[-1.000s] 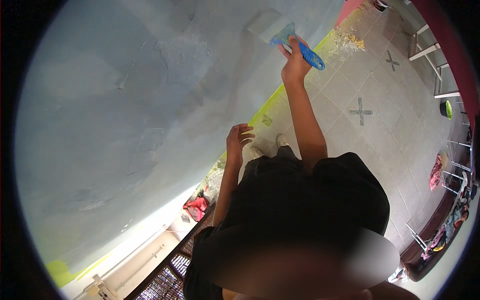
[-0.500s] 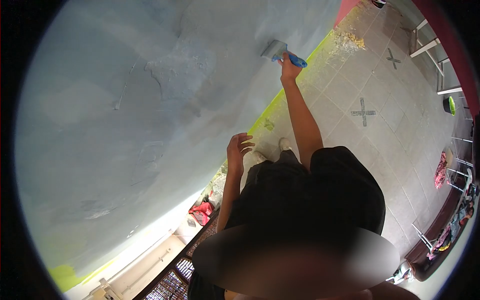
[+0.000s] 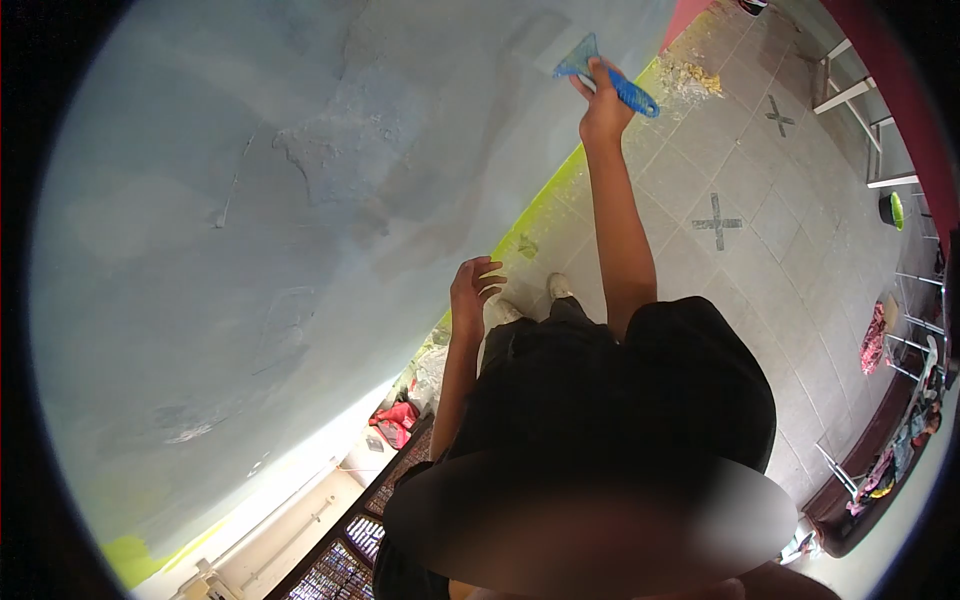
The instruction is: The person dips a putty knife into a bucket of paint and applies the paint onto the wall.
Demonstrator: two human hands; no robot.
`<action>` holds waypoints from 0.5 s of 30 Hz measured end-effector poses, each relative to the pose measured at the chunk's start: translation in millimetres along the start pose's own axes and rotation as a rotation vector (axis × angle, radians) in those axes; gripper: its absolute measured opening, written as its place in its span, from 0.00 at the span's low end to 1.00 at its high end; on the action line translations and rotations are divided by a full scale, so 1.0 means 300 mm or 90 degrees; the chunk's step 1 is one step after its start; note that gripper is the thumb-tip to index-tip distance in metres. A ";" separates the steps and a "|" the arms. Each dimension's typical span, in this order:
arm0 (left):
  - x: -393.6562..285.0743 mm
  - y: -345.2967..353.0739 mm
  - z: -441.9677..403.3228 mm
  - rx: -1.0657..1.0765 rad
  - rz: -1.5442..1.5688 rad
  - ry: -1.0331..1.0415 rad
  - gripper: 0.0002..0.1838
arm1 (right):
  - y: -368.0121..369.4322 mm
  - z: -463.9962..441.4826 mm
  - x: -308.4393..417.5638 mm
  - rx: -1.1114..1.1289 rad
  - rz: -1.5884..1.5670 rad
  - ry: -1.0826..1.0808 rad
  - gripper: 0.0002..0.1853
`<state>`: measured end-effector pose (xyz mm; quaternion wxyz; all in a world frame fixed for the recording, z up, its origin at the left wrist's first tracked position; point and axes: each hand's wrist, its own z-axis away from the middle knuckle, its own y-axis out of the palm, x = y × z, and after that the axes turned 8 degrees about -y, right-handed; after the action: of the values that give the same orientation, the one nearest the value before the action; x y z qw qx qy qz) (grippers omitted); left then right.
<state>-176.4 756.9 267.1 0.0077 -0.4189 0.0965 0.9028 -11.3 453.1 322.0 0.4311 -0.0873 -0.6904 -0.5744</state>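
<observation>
A wide brush with a blue handle is gripped in my right hand, its head against or very near the grey-blue wall at the upper middle. Darker streaks run down the wall below and left of the brush. My left hand hangs empty beside the wall's lower edge, fingers apart and slightly curled. Rough, raised patches show on the wall's surface. A yellow-green strip runs along the wall's base.
The tiled floor has two taped crosses and scattered yellowish debris. White-legged furniture, a green-rimmed black bucket and a red patterned cloth lie right. A red bag is at lower left.
Over the last half second my right hand has moved the brush up and to the right. It went down and back up within the second. My left hand has barely moved.
</observation>
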 end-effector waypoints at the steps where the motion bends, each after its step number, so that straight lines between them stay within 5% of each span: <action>1: -0.001 0.006 -0.003 0.001 0.000 -0.001 0.22 | -0.045 0.000 -0.032 -0.015 0.017 0.006 0.14; 8: 0.002 0.008 0.004 0.006 0.003 -0.014 0.20 | -0.263 0.016 -0.328 -0.075 0.199 0.026 0.12; 15: -0.002 -0.003 0.016 -0.006 0.011 0.003 0.21 | 0.012 -0.058 -0.221 -0.025 0.128 0.011 0.10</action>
<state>-179.5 758.7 270.4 -0.0020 -0.4200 0.0958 0.9024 40.2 464.0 277.8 0.4904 -0.1598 -0.6630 -0.5426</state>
